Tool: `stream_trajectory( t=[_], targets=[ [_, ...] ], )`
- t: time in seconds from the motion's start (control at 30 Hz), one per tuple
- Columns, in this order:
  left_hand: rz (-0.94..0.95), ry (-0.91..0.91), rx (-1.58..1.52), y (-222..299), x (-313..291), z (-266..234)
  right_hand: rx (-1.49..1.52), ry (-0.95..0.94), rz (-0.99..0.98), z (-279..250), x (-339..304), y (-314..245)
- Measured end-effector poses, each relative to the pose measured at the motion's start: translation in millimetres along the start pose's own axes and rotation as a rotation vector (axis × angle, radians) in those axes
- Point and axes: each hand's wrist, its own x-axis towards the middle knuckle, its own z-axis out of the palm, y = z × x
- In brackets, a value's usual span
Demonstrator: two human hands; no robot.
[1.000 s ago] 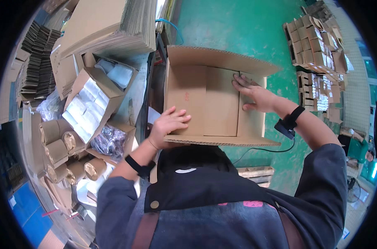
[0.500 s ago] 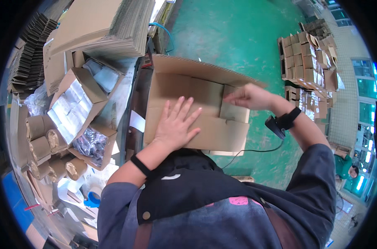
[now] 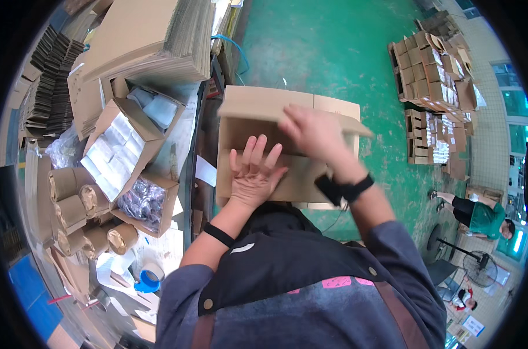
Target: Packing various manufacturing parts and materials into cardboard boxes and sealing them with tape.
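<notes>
A cardboard box point(image 3: 345, 111) stands open-topped in front of me, its far long flap point(image 3: 258, 106) tilted inward over the opening. My left hand point(image 3: 255, 174) lies flat on the near flap point(image 3: 299, 180), fingers spread, holding nothing. My right hand point(image 3: 316, 134) is at the far flap's edge, its fingers bent over that edge and slightly blurred. The thumb and fingertips on this side are hard to make out. A black strap with a dark device point(image 3: 345, 189) sits on my right wrist, and a thin cable runs from it.
To the left, a table holds a stack of flat cardboard point(image 3: 188, 41), a box of white packets point(image 3: 115, 151), a box of plastic bags point(image 3: 141, 200), brown paper rolls point(image 3: 72, 209) and a blue tape dispenser point(image 3: 148, 282). Loaded pallets point(image 3: 429, 75), a fan point(image 3: 479, 264) and a person point(image 3: 488, 218) are right.
The far flap has gone from nearly upright to tilted inward. My right hand has moved left, from the box's right end onto that flap. My left hand stays spread on the near flap.
</notes>
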Motion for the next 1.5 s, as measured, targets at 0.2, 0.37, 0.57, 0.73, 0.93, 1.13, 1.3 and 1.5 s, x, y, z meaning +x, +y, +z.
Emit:
stream_trajectory(
  t=[0.2,0.37,0.57,0.73,0.93,1.13,1.3,1.5],
  targets=[
    [-0.067,-0.278,-0.121,7.0,20.8,-11.0,-0.197,0.225,0.015,77.4,-49.3,-4.5],
    [-0.022,-0.257,-0.060,-5.9,16.4,0.2,-0.156,0.350,0.004,94.9,-47.1,-3.6],
    [-0.029,-0.224,-0.060,-4.2,20.6,-2.0,-0.160,0.395,0.004,86.0,-46.7,-5.9],
    [-0.027,-0.234,-0.096,-2.7,24.8,-5.1,-0.158,0.401,0.012,83.0,-46.7,-5.4],
    [-0.007,-0.200,-0.064,-3.1,29.7,-10.7,0.203,-0.026,-0.027,35.6,-30.6,19.5],
    [0.048,-0.204,-0.107,-15.9,46.5,2.8,-0.185,0.030,0.059,57.0,2.4,44.8],
    [0.091,-0.149,-0.188,-15.0,50.5,-3.6,-0.106,0.127,0.050,53.1,-10.6,33.9],
    [0.085,-0.262,-0.216,-23.6,63.6,-2.6,-0.045,0.180,0.067,53.3,-2.0,36.2]
  ],
)
